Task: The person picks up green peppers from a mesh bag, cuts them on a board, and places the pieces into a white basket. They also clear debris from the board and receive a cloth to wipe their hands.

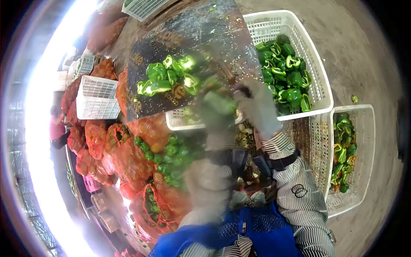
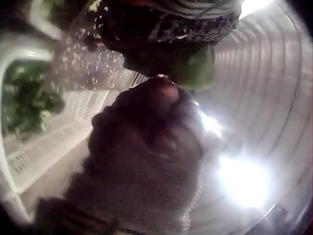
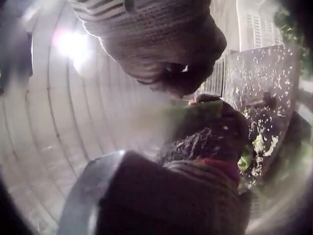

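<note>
My left hand [image 2: 171,27], in a dark glove caked with seeds, grips a green bell pepper [image 2: 193,68]; both are blurred in the head view. Close beside it, my right hand [image 1: 259,107] wears a grey knit glove. Its curled fingertips are right at the pepper in the left wrist view. I cannot tell whether those fingers pinch anything. Beyond the hands lies a dark board [image 1: 145,51] strewn with pale seeds, bearing several opened green peppers [image 1: 158,73].
Right of the board stands a white crate [image 1: 323,85] of green peppers. A second white crate [image 1: 368,150] holds pepper scraps. Red mesh sacks [image 1: 132,158] crowd the left side, with stacked white crates [image 1: 98,107] behind them. A person [image 1: 57,126] is at the far left.
</note>
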The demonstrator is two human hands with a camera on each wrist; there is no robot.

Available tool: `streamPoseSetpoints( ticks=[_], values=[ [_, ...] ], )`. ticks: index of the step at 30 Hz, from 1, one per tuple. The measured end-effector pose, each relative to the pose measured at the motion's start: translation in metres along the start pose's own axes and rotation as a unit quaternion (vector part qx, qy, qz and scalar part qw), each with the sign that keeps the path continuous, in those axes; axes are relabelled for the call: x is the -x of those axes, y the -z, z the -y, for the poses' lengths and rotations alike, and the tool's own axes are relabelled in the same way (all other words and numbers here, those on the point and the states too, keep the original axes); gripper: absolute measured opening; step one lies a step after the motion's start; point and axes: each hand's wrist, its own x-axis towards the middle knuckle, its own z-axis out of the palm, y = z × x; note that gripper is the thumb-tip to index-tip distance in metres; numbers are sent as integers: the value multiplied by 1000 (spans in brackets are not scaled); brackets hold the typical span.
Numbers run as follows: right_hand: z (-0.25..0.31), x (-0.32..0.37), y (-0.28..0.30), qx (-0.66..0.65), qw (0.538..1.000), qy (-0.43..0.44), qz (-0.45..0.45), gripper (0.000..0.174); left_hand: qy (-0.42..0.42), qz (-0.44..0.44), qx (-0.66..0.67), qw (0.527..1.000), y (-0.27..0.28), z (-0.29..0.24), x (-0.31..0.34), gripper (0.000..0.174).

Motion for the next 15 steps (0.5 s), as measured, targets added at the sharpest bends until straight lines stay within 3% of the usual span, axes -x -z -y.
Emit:
streamPoseSetpoints(
  ticks=[2, 3, 4, 5, 6, 7, 8, 11, 12, 13, 14, 15],
  values=[
    [-17, -9, 30, 105, 994, 3, 42, 19, 108, 40, 214, 970, -28, -27, -35, 24],
    [-42, -7, 33, 203, 978, 9, 49, 16, 159, 62, 318, 933, -40, -48, -53, 24],
    [-56, -2, 35, 203, 978, 11, 49, 16, 207, 84, 418, 881, -50, -70, -69, 24],
    [-65, 5, 37, 300, 951, 59, 55, 15, 252, 106, 512, 815, -58, -92, -79, 24],
    [-67, 8, 37, 393, 911, 106, 61, 14, 170, 205, 301, 916, -61, -113, -81, 26],
    [-66, 8, 35, 399, 911, 65, 88, 15, -6, 264, 53, 963, -65, -104, -85, 24],
    [-60, 5, 35, 397, 911, 66, 90, 15, -180, 297, -202, 916, -70, -88, -90, 23],
    [-45, -1, 33, 394, 914, 37, 87, 22, -237, 241, -261, 904, -35, -15, -98, 29],
    [-40, -3, 33, 392, 915, 35, 86, 22, -69, 197, -142, 968, -20, -13, -104, 35],
    [-35, -6, 32, 388, 915, 11, 108, 23, -68, 200, -143, 967, 3, 10, -113, 35],
    [-34, -6, 32, 385, 914, -11, 129, 25, -31, 146, -275, 950, 29, 51, -119, 46],
    [-42, -5, 32, 383, 914, 54, 125, 24, 7, 89, -401, 912, 44, 82, -119, 59]
  ],
)
